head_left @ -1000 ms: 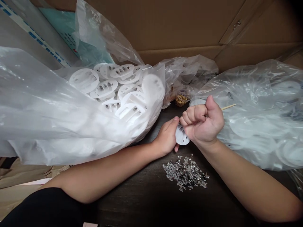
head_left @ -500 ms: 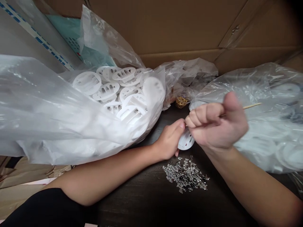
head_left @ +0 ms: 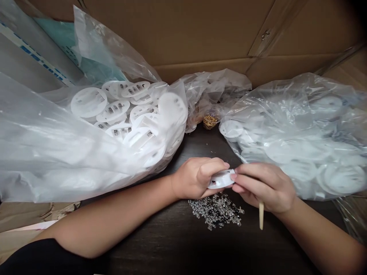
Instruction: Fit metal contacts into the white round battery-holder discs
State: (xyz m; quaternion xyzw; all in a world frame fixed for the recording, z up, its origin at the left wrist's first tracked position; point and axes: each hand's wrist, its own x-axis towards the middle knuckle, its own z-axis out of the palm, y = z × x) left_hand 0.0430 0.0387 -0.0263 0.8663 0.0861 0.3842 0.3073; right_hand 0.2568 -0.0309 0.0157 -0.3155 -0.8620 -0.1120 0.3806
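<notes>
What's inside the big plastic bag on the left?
Slotted white discs are heaped inside the translucent plastic bag, near its opening. The top ones cover whatever lies beneath, and the cloudy plastic lower down hides the rest, so I can't tell what's there.

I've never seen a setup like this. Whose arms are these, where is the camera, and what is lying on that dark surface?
There is no machine here: these are a person's own bare hands. The camera is worn on that person's head and looks forward and down, so the arms reach in from below.

The left hand holds a white disc. The right hand has its fingertips at the disc's edge and also holds a pale stick, which points down.

On the dark surface is a pile of small shiny pieces. The clear bag on the left holds more discs; the bag on the right holds white round things too. Cardboard stands behind.
</notes>
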